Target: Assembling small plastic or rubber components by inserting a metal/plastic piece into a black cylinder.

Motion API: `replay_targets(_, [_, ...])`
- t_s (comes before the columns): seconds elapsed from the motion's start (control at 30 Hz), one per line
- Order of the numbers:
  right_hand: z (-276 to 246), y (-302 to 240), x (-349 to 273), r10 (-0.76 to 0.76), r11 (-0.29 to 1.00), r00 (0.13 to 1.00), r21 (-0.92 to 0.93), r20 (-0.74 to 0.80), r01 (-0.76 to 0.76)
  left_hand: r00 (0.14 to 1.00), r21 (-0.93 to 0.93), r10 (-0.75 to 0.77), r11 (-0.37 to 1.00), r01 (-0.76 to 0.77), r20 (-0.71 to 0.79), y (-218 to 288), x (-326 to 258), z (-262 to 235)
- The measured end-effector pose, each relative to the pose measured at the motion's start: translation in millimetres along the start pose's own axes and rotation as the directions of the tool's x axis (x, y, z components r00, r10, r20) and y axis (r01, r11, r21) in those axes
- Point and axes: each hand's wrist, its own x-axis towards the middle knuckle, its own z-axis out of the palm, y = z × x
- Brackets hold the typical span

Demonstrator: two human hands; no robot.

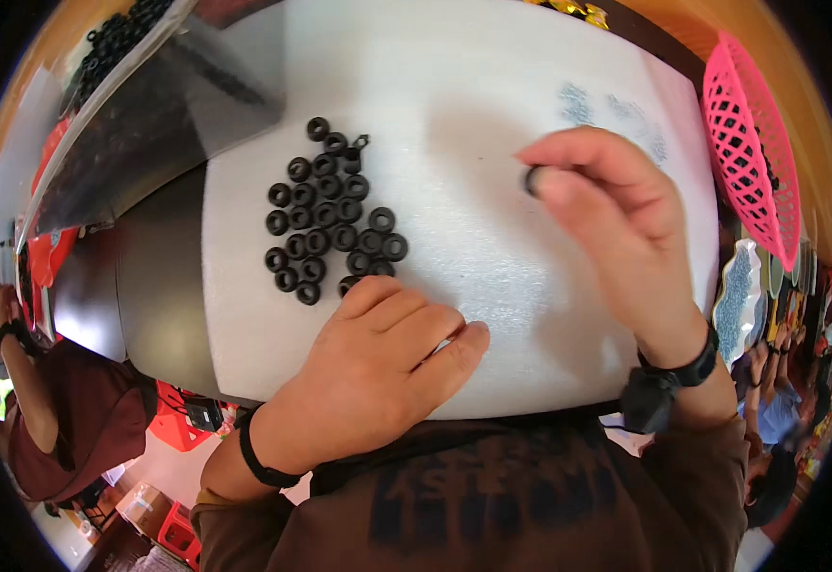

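Raised over the right part of the white foam sheet (pixel 492 238), my right hand (pixel 616 210) pinches a small black rubber ring (pixel 533 180) between thumb and fingers. My left hand (pixel 378 367) rests palm down at the sheet's near side, its fingers curled and thumb close to the forefinger; anything under them is hidden. Its knuckles reach the near end of a loose group of black rubber rings (pixel 324 215), partly covering the closest ones. Most of the rings lie flat with their holes up. A small black looped piece (pixel 363 142) sits at the group's far right edge.
A clear plastic bin (pixel 140 133) with many black pieces overhangs the sheet's far left corner. On the right stand a pink lattice basket (pixel 750 143) and a wavy-edged tray (pixel 738 296) of grey-blue bits. Similar bits (pixel 576 103) lie on the sheet. Another person (pixel 63 410) sits at left.
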Motion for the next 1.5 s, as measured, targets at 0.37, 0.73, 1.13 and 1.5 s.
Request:
replay_targets(0.37, [-58,7,-38,0.426,0.755,0.893,0.601,-0.146,-0.262,0.987,0.109,-0.023,0.994,0.005,0.159,9,49,28])
replay_targets(0.73, [-58,10,-52,0.419,0.683,0.903,0.624,0.092,-0.380,0.976,0.289,-0.210,0.939,0.187,0.051,6,84,15])
replay_targets(1.13, [-57,12,-61,0.201,0.728,0.953,0.615,0.229,-0.301,0.972,0.351,-0.219,0.920,0.176,0.088,-4,92,28])
replay_targets(1.5, [-57,4,-62,0.140,0.867,0.969,0.449,0.201,-0.218,0.958,-0.001,-0.284,0.959,0.284,0.035,1,85,25])
